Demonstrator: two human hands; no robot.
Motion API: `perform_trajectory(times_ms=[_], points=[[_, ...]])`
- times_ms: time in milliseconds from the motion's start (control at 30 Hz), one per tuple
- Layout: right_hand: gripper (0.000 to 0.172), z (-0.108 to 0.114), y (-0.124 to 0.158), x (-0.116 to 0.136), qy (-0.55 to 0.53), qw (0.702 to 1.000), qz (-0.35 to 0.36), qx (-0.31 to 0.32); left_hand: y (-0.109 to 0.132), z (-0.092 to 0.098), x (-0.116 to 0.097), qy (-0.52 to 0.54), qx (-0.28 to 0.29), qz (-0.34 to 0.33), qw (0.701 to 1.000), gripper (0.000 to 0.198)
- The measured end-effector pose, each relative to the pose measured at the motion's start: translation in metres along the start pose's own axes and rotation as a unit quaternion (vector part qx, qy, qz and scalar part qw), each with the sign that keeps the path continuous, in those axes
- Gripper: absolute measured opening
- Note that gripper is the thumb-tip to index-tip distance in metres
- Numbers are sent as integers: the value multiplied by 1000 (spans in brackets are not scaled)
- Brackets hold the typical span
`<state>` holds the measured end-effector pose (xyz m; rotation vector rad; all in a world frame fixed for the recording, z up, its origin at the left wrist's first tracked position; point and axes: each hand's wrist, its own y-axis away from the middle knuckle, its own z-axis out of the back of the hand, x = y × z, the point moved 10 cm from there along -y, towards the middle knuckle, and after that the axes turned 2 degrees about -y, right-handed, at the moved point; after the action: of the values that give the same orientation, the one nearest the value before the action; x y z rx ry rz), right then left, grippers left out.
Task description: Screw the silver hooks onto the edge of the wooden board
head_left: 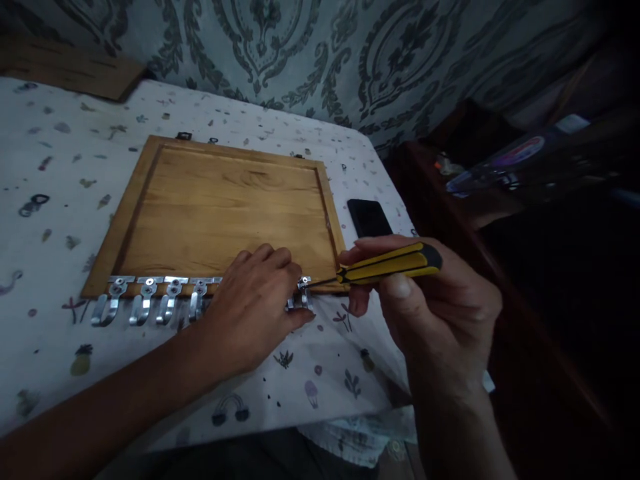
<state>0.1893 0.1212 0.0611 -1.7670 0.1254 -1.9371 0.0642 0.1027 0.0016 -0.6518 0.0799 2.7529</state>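
A wooden panel (230,217) with a raised frame lies flat on a patterned white cloth (325,347). Read from the panel's middle, metal hooks (149,291) line its near edge from 8 round to between 4 and 5 o'clock, their curved ends jutting past the wood. The left hand (257,293), between 5 and 6 o'clock, curls over that edge with thumb and forefinger at the rightmost hook (305,283); its fingertips are hidden, so exactly what it grips cannot be told. Between 3 and 4 o'clock, the right hand (440,307) is closed around the yellow-and-black handle of a screwdriver (390,263), whose shaft points toward 9 and ends at the rightmost hook's plate. Beyond, a dark phone-like slab (369,217) lies at 3 o'clock, cardboard (75,70) at 10, and a patterned wall covering (280,40) rises at 12.
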Motion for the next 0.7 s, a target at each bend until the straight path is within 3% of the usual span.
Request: perform_trajectory(times_ms=[133, 367, 500, 700], points=[[11, 2, -3, 5, 19, 999, 35, -19, -1, -1, 0, 10, -7, -1, 1000, 24], [13, -4, -5, 6, 16, 999, 30, -27, -1, -2, 0, 5, -1, 2, 1000, 26], [25, -3, -7, 8, 43, 999, 19, -2, -1, -2, -1, -10, 3, 3, 1000, 26], [7, -2, -9, 14, 86, 995, 55, 17, -1, -1, 0, -8, -12, 1, 1000, 27]])
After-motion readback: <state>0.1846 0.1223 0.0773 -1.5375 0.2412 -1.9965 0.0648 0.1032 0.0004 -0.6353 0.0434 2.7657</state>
